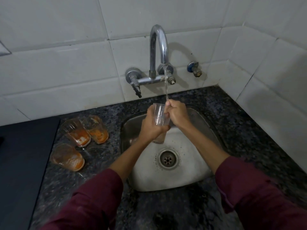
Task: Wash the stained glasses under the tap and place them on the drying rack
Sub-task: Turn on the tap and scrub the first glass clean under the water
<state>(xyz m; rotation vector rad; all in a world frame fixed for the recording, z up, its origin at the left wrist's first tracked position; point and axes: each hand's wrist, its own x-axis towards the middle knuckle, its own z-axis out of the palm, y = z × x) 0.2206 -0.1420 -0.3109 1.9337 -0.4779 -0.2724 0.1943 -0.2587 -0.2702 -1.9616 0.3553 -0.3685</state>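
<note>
- Tap (158, 52), upper centre: chromed metal, glossy, dull spotting near the base.
- Sink (196, 163), centre: stainless steel, brushed, wet sheen, water-marked.
- Desk (232, 117): dark speckled stone, polished, faintly reflective.
- Wall tiles (66, 63): white glazed ceramic, smooth, soft gloss.
- Held glass (159, 113), centre: clear, ribbed, wet.
- Three glasses (78, 135), left: clear, ribbed, smeared with orange residue.
- Sleeves (93, 201), bottom: maroon cloth, matt.
- Panel (21, 155), left edge: dark, flat, matt.
</note>
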